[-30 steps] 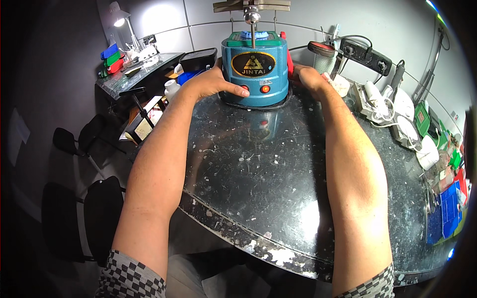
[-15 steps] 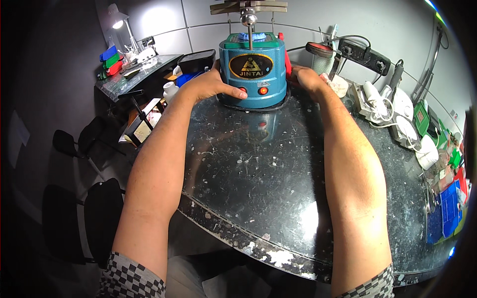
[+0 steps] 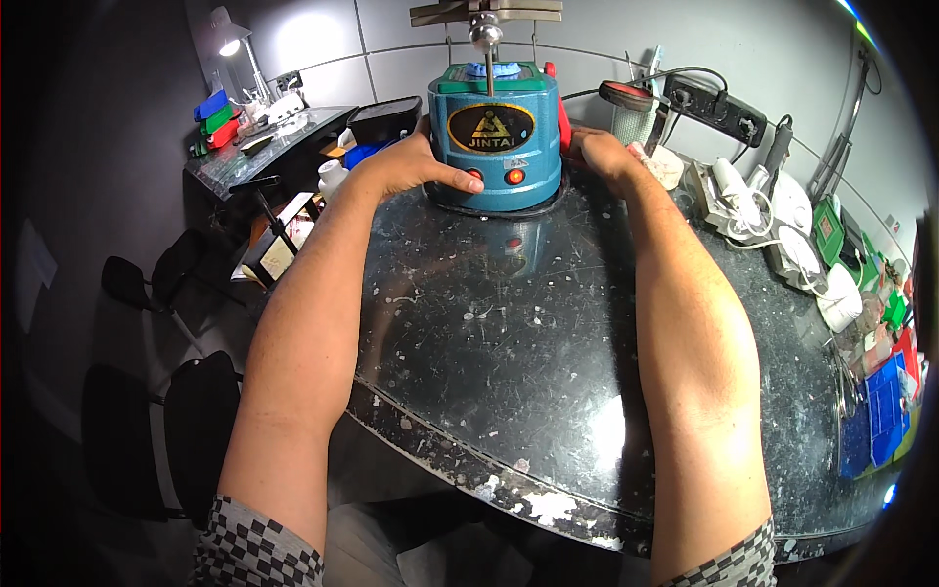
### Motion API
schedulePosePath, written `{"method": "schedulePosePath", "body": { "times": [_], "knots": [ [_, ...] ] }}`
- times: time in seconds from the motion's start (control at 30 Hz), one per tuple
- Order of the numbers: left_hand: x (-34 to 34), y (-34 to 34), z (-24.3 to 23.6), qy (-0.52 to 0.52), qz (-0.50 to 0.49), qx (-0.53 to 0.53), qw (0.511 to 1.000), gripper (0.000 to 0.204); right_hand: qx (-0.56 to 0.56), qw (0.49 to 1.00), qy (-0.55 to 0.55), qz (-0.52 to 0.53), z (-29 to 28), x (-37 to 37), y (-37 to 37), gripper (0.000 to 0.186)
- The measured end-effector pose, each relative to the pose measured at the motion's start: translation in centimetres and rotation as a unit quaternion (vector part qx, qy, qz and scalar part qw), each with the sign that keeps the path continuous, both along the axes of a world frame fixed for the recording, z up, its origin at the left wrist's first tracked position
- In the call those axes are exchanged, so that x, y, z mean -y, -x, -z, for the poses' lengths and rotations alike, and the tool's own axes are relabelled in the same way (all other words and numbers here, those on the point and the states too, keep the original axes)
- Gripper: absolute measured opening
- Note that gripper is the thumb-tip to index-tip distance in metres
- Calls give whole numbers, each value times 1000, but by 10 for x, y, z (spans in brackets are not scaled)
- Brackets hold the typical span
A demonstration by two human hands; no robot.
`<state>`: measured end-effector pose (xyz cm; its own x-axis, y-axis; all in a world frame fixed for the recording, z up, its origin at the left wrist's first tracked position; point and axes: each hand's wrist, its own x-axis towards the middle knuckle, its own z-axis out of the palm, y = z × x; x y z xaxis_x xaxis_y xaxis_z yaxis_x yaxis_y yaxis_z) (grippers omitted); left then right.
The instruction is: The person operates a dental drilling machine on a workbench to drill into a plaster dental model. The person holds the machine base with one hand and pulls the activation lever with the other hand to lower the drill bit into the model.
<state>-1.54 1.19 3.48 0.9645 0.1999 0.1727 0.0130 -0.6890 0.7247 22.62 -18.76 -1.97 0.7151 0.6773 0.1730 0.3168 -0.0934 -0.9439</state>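
A teal vacuum forming machine (image 3: 496,179) stands at the far side of the black worktable. My left hand (image 3: 411,164) wraps its left side, the thumb lying across the left red switch (image 3: 474,176) and the other fingers hidden behind the body. The right switch (image 3: 515,177) glows orange-red. On the right, my right hand (image 3: 602,155) holds the machine's side beside a red handle (image 3: 563,127); its fingertips are partly hidden. A blue dental model (image 3: 493,69) sits on the green top plate (image 3: 445,85). Above it is a clamping frame (image 3: 440,14), with a metal ball (image 3: 485,31) in front.
At right are a mesh cup (image 3: 631,117), a power strip (image 3: 719,117), white corded devices (image 3: 748,210) and blue trays (image 3: 888,411). Leftward stand a white bottle (image 3: 333,176), a black bin (image 3: 384,122), a lamp (image 3: 231,37) on a side desk and black chairs (image 3: 201,430).
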Motion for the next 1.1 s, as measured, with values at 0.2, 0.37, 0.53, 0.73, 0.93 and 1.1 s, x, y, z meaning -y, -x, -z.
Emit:
{"method": "schedulePosePath", "body": {
  "times": [0.2, 0.37, 0.53, 0.73, 0.93, 1.1],
  "knots": [
    [-1, 3, 1, 5, -4, -2, 1000, 142, 0, 999, 50, 8, -6, -2, 4, 40],
    [1, 3, -1, 12, -4, -2, 1000, 143, 12, 998, 53, 14, -8, -1, 7, 41],
    [2, 3, -1, 10, 0, 2, 1000, 141, 8, 999, 35, 2, -4, -1, 1, 41],
    [1, 3, -1, 6, 0, -3, 1000, 139, 19, 1000, 20, 1, -9, 2, 8, 47],
    [-10, -4, 8, 7, 6, 18, 1000, 140, -61, 997, 49, 29, -30, 12, 22, 63],
    [-12, -8, 12, 8, 22, 32, 999, 143, -62, 996, 40, 55, -30, 9, 13, 65]
  ]
}}
